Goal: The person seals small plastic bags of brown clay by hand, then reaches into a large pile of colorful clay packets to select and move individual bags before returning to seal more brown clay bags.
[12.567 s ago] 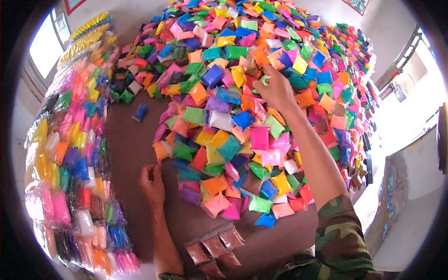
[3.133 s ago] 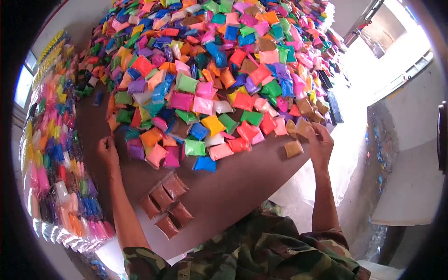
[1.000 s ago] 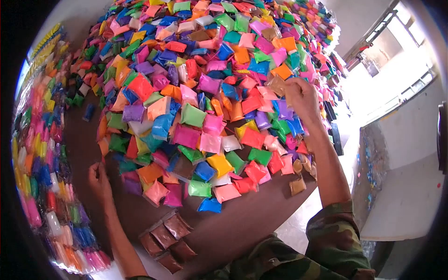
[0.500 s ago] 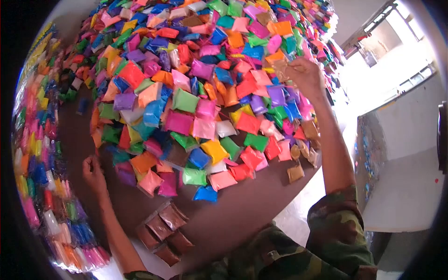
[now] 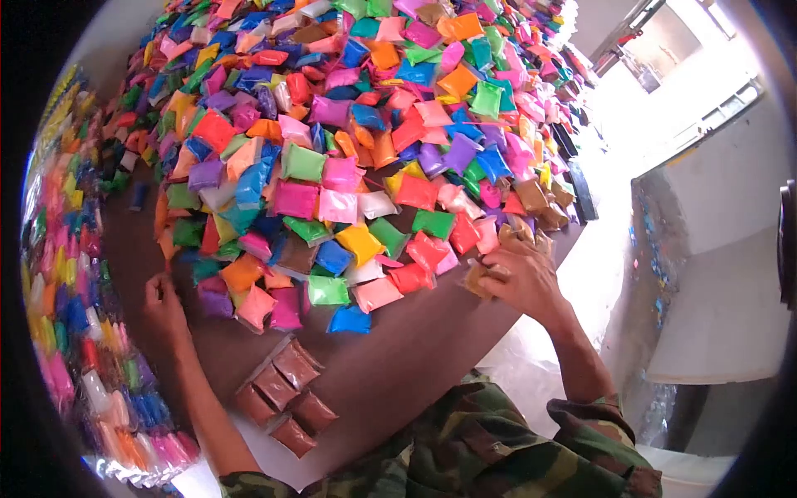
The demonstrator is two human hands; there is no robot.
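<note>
My right hand [image 5: 527, 274] is at the table's right edge, with its thumb and fingers closed on a small tan packet [image 5: 478, 279]. More light-brown packets lie just beyond its knuckles, at the edge of a large heap of colourful packets [image 5: 340, 199]. On the left, my left hand [image 5: 164, 305] rests low over the table beside the heap, fingers curled in. Whether anything is inside those fingers is hidden. Between my arms, near the front edge, lies a small group of dark brown packets [image 5: 286, 390] in clear wrap. A blue packet [image 5: 349, 319] sits at the heap's near edge.
Along the far left stands a long stack of colourful packets in clear wrap [image 5: 91, 332]. The brown tabletop [image 5: 407, 332] shows in front of the heap. To the right are a pale wall [image 5: 706, 199], a bright opening, and blue scraps on the floor [image 5: 652, 241].
My right hand has come down and nearer from the heap's upper right to the table's right edge, by the tan packets. The view has shifted slightly. My left hand stays put.
</note>
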